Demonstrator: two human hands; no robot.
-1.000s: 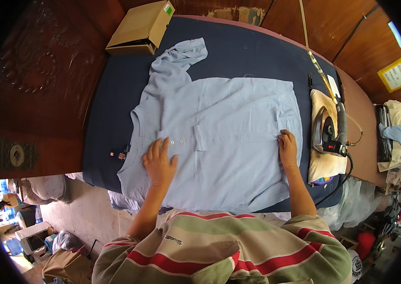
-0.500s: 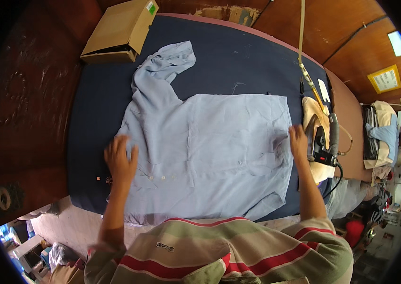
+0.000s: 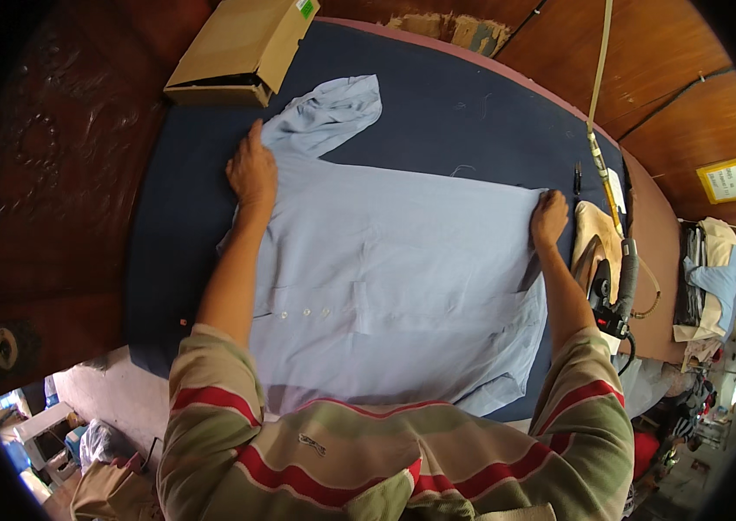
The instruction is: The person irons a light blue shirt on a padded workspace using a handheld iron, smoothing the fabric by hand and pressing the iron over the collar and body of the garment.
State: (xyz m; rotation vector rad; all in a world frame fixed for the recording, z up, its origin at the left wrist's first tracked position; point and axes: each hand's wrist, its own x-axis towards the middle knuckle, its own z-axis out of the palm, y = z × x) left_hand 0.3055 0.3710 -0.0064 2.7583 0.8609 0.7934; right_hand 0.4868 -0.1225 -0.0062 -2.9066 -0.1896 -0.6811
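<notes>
A light blue shirt lies spread on the dark blue padded table, a few small buttons showing on its near left part. Its far sleeve is bunched and points away from me. My left hand grips the cloth at the shoulder, just below that sleeve, its fingertips partly hidden. At the far right corner of the hem, my right hand is closed on the edge. Between my hands the fabric looks stretched and fairly smooth, while folds remain at the near right.
An iron with a grey handle rests on a stained cloth right of the shirt, its hose and cord rising beside it. A cardboard box occupies the far left corner. Folded garments are stacked farther right. Wooden panels border the table.
My left hand has moved far up the shirt from its lower left side to the shoulder. My right hand has gone up to the hem corner. The cloth is now pulled straighter.
</notes>
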